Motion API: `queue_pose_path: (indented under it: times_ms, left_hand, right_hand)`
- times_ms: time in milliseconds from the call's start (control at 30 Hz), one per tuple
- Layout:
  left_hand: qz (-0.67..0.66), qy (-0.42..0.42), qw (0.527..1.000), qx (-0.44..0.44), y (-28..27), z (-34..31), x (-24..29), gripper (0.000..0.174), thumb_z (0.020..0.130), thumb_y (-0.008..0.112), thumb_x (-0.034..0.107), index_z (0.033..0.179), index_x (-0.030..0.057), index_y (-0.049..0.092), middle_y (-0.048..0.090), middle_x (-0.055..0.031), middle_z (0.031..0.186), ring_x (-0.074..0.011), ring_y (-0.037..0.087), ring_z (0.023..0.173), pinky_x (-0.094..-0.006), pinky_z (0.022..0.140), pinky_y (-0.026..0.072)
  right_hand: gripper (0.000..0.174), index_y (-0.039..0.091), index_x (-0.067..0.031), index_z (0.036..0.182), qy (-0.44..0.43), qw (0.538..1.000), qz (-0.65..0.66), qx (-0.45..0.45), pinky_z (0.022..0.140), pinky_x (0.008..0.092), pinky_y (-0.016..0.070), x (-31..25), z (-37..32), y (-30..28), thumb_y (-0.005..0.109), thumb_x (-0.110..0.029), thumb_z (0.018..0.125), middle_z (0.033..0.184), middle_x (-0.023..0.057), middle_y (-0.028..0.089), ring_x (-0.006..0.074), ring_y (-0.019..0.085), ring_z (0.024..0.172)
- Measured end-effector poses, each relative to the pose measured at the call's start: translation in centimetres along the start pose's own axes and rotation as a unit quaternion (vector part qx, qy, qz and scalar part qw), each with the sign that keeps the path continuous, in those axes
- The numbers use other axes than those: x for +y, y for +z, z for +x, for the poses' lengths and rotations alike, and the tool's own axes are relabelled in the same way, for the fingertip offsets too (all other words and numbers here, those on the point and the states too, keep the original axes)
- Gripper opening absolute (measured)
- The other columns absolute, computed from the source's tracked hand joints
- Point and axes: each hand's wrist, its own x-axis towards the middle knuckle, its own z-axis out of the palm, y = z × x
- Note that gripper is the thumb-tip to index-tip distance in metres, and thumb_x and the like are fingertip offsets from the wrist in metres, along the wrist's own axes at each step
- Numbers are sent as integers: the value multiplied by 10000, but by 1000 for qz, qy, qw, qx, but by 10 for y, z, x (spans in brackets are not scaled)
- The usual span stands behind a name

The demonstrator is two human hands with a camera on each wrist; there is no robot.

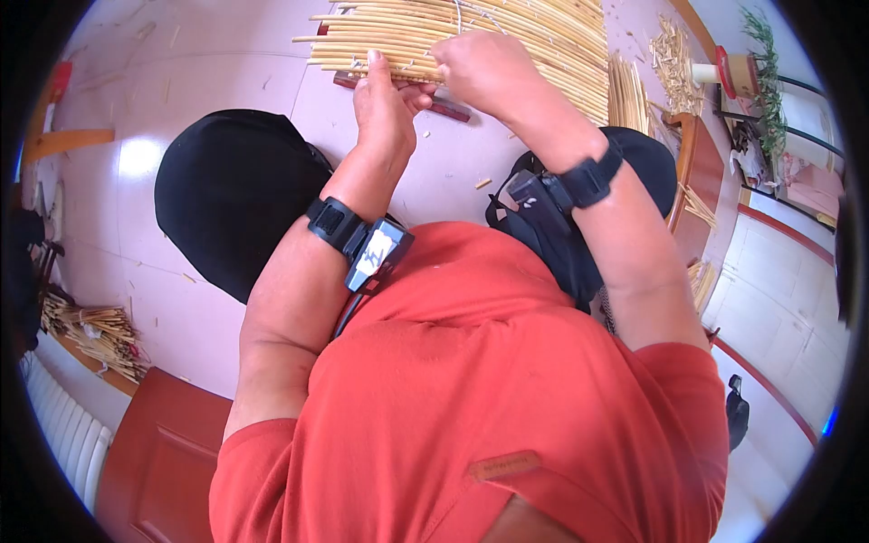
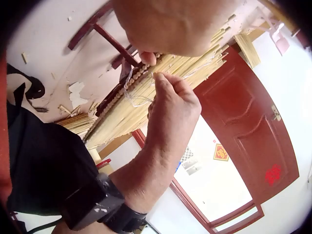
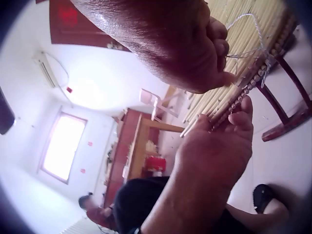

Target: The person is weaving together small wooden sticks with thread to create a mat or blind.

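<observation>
A mat of thin pale sticks (image 1: 543,45), bound side by side with white string (image 3: 251,17), lies over a dark red wooden stand (image 3: 287,122). My left hand (image 1: 387,107) grips the near edge of the mat, thumb on top and fingers curled under the row of stick ends. Close beside it, above the same edge, my right hand (image 1: 489,74) is curled with thumb and forefinger pinched together. A loop of the string runs out from the right fingers in the right wrist view. In the left wrist view the left hand (image 2: 170,22) partly covers the edge.
Loose sticks (image 1: 631,95) lie at the mat's right, with a pile of short pieces (image 1: 674,59) beyond. A spool (image 1: 735,72) stands at the far right. Another bundle of sticks (image 1: 100,335) rests at left near a red door (image 1: 163,452). A seated person (image 3: 100,212) is in the background.
</observation>
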Motion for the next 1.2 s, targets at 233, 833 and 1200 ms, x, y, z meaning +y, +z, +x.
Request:
queue_pose_path:
  times_ms: [233,833,1200]
  left_hand:
    - [94,47,991,-85,30,-20,46,437,1014,392,346,1105,-68,499,638,-176,911,-227,664,771,-303,598,539]
    - [130,-3,966,-225,16,-6,16,622,957,495,431,1433,92,284,407,-145,1397,-236,434,1257,-410,926,445]
    - [-95,-2,965,-245,1,-2,8,726,890,622,431,1421,38,322,441,-65,1415,-215,393,1318,-375,1099,311]
  right_hand:
    - [434,589,-102,1155,18,928,-43,371,878,408,477,38,-22,25,677,-139,732,1143,126,632,304,596,1084]
    - [369,594,35,1133,61,599,581,548,802,259,470,33,-122,-158,693,-210,875,982,110,671,132,595,879]
    - [471,479,37,1267,-10,414,798,437,999,343,407,20,-138,-135,667,-159,882,1243,130,566,210,538,1140]
